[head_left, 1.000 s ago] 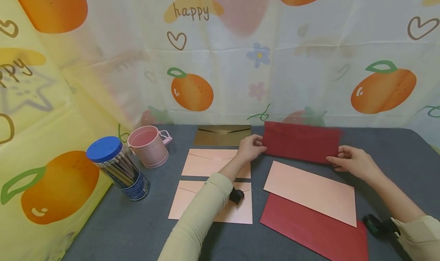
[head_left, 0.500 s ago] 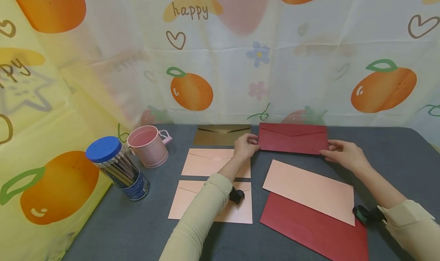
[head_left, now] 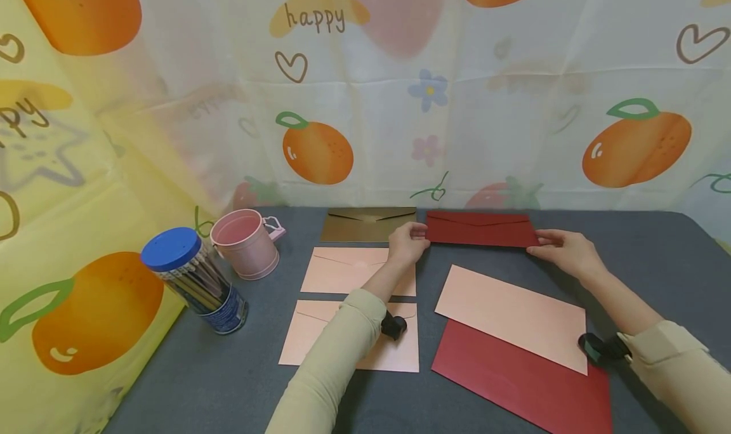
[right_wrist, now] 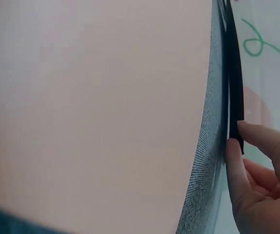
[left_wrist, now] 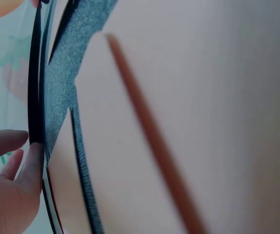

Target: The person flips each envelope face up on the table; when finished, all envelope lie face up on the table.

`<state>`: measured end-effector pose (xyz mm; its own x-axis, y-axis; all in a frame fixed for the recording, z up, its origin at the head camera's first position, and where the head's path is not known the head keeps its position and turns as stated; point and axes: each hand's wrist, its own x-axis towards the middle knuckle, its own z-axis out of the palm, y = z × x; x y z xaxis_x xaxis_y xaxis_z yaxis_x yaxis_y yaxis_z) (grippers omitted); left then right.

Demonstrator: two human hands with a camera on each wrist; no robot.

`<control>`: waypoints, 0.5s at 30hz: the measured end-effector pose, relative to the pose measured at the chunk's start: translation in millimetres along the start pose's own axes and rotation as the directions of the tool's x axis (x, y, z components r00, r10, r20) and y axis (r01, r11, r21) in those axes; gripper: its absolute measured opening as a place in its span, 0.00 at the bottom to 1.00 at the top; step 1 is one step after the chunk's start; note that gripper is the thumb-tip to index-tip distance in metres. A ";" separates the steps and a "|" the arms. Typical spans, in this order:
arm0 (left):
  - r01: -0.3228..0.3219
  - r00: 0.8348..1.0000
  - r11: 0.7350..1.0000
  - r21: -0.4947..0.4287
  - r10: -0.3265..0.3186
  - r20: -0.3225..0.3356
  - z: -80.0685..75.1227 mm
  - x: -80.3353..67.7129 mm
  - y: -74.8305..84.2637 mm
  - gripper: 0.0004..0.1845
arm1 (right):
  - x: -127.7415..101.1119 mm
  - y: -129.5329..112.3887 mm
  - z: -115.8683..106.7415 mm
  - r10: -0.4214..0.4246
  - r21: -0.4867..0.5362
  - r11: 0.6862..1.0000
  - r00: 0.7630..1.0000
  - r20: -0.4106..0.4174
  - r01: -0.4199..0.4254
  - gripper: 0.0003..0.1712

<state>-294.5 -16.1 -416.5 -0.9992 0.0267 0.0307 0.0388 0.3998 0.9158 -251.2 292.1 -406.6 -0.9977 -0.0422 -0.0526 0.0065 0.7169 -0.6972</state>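
Observation:
A dark red envelope (head_left: 480, 229) lies flap side up at the back of the grey table (head_left: 657, 256), next to a gold envelope (head_left: 365, 224). My left hand (head_left: 408, 242) pinches its left end. At its right end my right hand (head_left: 562, 251) pinches the corner. In the left wrist view the left hand's fingers (left_wrist: 13, 165) hold the envelope's dark thin edge (left_wrist: 35, 87). The right wrist view shows the right hand's fingers (right_wrist: 257, 165) on the same envelope's edge (right_wrist: 233, 87), beside a pink envelope (right_wrist: 96, 112).
Two pink envelopes (head_left: 348, 270) (head_left: 354, 342) lie under my left forearm. A pink envelope (head_left: 511, 316) overlaps a large red one (head_left: 525, 383) at the front right. A pink tin cup (head_left: 245, 242) and a blue-lidded pencil jar (head_left: 197, 280) stand at the left. A fruit-print curtain (head_left: 400, 91) backs the table.
Both hands have lowered the dark red envelope from a raised, tilted position, turned it flap side up and moved it back and left beside the gold envelope.

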 end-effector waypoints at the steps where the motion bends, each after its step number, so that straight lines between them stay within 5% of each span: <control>1: -0.001 1.000 1.000 0.010 0.001 -0.001 0.1 0.1 0.0 0.15 | 0.5 0.3 0.3 -0.002 -0.004 1.000 1.000 0.001 0.002 0.44; 15: -0.024 0.999 0.994 0.103 0.020 0.042 1.2 -6.7 6.9 0.15 | 11.3 -3.6 5.1 0.069 -0.046 0.996 0.997 -0.030 -0.070 0.40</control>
<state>-287.5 -12.4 -410.9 -0.9968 0.0730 0.0325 0.0643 0.4917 0.8684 -262.1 285.5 -408.4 -0.9965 0.0283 -0.0788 0.0733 0.7494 -0.6580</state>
